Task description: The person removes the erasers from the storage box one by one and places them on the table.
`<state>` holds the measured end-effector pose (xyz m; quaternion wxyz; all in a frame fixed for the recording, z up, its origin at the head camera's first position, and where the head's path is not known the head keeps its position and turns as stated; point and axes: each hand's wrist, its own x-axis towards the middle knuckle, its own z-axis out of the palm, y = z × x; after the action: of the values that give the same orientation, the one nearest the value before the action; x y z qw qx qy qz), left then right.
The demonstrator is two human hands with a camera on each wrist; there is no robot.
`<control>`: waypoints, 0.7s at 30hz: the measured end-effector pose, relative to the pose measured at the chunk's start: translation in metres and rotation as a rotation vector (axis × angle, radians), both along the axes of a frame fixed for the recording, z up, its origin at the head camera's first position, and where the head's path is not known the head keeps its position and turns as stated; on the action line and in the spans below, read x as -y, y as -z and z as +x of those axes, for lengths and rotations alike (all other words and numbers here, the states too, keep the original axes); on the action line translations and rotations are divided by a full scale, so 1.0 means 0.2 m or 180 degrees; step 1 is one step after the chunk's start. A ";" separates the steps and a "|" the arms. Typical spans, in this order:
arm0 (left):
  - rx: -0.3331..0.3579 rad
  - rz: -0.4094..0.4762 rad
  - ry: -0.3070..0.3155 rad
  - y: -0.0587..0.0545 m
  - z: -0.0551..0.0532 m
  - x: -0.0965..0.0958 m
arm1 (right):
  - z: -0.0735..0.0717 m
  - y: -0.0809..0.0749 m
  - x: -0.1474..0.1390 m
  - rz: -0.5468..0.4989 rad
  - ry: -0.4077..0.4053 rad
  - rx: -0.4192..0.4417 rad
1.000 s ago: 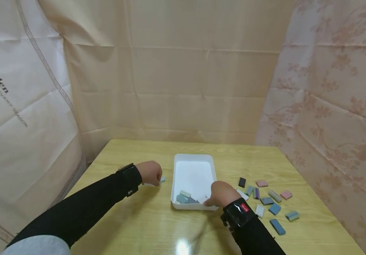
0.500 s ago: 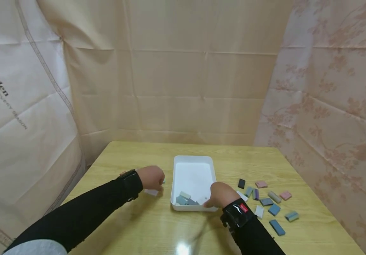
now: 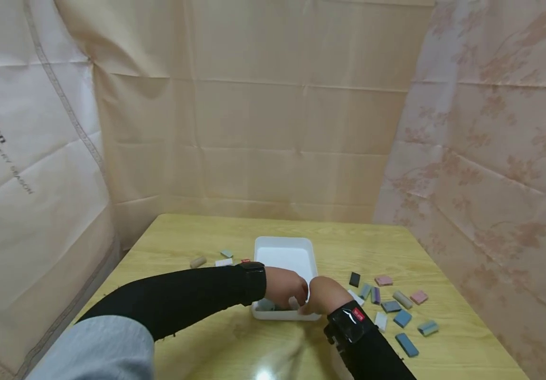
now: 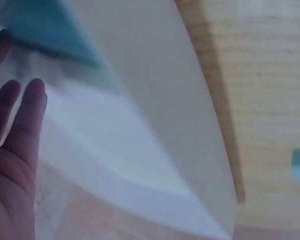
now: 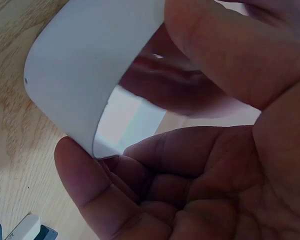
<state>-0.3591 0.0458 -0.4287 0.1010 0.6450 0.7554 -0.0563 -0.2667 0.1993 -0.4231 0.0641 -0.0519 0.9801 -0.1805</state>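
Note:
A white rectangular tray [image 3: 280, 256] stands mid-table with several small blue-grey blocks [image 3: 265, 305] at its near end. My left hand [image 3: 284, 287] is over that end; its fingers [image 4: 32, 107] look fairly straight and parted from the thumb in the left wrist view. A teal block [image 4: 50, 30] shows blurred inside the tray there, close to the fingertips. At the tray's near right corner, my right hand [image 3: 326, 294] grips the wall, as the right wrist view shows with the rim [image 5: 95, 135] between thumb and fingers. The left hand partly hides the tray's contents.
Several small coloured blocks lie right of the tray, including a black one [image 3: 355, 279], a pink one [image 3: 384, 280] and a blue one [image 3: 406, 344]. To the left are a tan cylinder [image 3: 198, 262], a white block [image 3: 224, 262] and a green block [image 3: 226, 254]. Fabric hangs behind.
My left hand has moved right from the blocks on the left side to above the tray's near end, close to the right hand. The right hand keeps its grip on the tray.

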 end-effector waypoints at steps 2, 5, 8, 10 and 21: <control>0.0146 -0.0007 -0.0005 0.03 -0.02 -0.03 | 0.00 0.01 0.00 -0.0094 -0.0003 -0.0009; 0.0266 0.0039 -0.0122 0.06 -0.05 -0.06 | 0.00 0.01 0.00 -0.0137 -0.0002 -0.0022; 0.0268 0.0048 -0.0314 0.07 -0.06 -0.08 | -0.02 0.00 0.00 -0.0104 0.0016 0.0006; 0.0273 0.0038 -0.0487 0.07 -0.06 -0.09 | -0.02 -0.01 0.00 -0.0092 0.0021 0.0033; -0.0348 0.0182 -0.0776 -0.02 -0.10 0.00 | -0.01 0.01 0.00 0.0103 -0.0028 -0.0067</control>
<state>-0.3791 0.0463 -0.4255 0.0473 0.5469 0.8339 -0.0571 -0.2680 0.1989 -0.4256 0.0554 -0.0570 0.9833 -0.1638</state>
